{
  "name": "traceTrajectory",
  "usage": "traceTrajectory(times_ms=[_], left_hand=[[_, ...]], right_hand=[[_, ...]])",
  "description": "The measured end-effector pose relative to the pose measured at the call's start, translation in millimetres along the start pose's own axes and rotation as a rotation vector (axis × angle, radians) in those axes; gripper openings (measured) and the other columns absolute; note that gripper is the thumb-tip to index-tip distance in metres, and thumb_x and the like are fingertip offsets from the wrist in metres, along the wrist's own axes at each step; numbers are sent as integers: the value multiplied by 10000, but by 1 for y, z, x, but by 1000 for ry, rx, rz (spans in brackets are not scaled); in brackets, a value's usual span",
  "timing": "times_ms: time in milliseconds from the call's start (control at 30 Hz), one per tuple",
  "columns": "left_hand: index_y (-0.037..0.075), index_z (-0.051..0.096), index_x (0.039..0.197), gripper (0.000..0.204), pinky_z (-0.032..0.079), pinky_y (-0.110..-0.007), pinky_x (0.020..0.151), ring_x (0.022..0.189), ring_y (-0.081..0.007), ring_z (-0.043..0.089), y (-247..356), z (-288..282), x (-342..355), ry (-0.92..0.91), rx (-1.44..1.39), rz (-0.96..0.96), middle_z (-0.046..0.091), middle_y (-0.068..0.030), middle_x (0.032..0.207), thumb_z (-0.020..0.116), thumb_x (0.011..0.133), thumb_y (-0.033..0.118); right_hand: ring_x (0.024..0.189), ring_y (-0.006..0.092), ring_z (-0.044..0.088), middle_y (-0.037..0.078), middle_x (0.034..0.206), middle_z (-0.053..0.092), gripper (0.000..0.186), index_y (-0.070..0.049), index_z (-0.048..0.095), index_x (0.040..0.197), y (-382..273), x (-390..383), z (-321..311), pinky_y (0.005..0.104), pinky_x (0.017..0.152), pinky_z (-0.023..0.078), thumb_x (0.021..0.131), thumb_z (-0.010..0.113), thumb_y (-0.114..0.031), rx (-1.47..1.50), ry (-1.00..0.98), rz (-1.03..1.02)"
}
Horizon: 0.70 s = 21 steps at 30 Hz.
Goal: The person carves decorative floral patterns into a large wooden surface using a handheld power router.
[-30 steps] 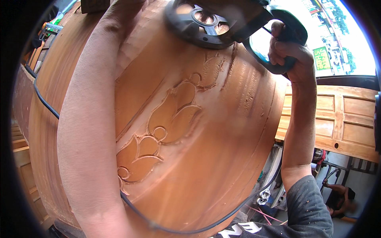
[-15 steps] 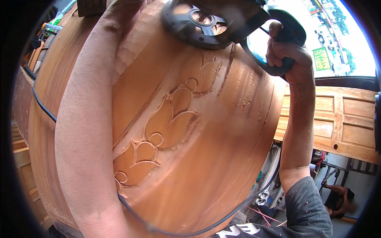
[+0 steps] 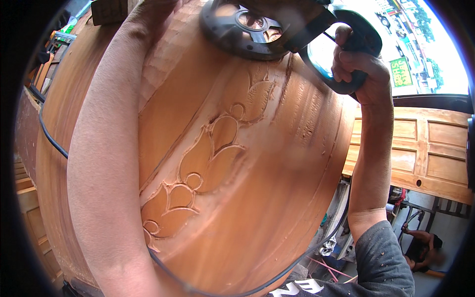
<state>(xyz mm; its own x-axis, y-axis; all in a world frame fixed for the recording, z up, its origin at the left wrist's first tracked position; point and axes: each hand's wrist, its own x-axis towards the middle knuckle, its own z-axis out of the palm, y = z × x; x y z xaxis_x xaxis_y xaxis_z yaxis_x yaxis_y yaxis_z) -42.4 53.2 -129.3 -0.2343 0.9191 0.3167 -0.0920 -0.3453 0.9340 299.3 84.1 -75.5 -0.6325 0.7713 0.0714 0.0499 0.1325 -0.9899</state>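
Observation:
A dark router [image 3: 247, 29] with a round, spoked base stands on a broad reddish-brown wooden panel [image 3: 267, 198]. My right hand [image 3: 363, 67] is closed round the router's looped black handle [image 3: 363, 32]. On the left, my forearm reaches up to the top edge, where only a sliver of my left hand [image 3: 166, 6] shows; its fingers are out of the picture. Between my arms, a carved band of leaf shapes and small rings [image 3: 198, 168] runs diagonally up to the router base. Rough tool marks cover the wood beside the base.
A black cable [image 3: 237, 291] loops across the panel's near end. A wooden block [image 3: 110, 11] sits at the upper left. To the right are a panelled wooden door [image 3: 413, 148] and another person [image 3: 423, 250] holding a bar-like object. Bright street shows at the upper right.
The router base and my left forearm have shifted very slightly left. My right hand keeps its grip on the handle.

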Motion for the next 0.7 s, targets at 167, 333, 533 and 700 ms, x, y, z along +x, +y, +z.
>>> traceTrajectory(times_ms=[167,333,533,700], left_hand=[[125,624,1324,631,462,-340,978,1087,-156,619,-1,1,2,-5,-4,1,677,-17,1210,538,1003,661],[124,623,1326,629,465,-340,977,1087,-157,620,-3,0,2,-6,-5,-2,677,-17,1211,539,1004,658],[123,622,1327,627,467,-339,977,1088,-157,621,-3,4,6,-9,-6,1,678,-18,1213,540,1005,655],[123,621,1329,625,470,-339,976,1088,-158,622,-3,3,8,-15,-10,0,678,-19,1214,541,1006,652]], right_hand=[[545,131,552,44,672,572,280,38,689,1060,-1,1,0,276,559,460,805,705,-78,-17,6,-6],[542,131,551,47,668,575,282,43,692,1052,2,3,0,274,561,464,798,706,-78,0,16,0],[535,134,547,56,673,576,283,51,690,1049,2,5,-5,277,555,461,794,706,-72,5,32,-2],[536,136,548,60,671,577,279,56,691,1043,0,7,-4,278,555,458,795,708,-72,11,15,-4]])
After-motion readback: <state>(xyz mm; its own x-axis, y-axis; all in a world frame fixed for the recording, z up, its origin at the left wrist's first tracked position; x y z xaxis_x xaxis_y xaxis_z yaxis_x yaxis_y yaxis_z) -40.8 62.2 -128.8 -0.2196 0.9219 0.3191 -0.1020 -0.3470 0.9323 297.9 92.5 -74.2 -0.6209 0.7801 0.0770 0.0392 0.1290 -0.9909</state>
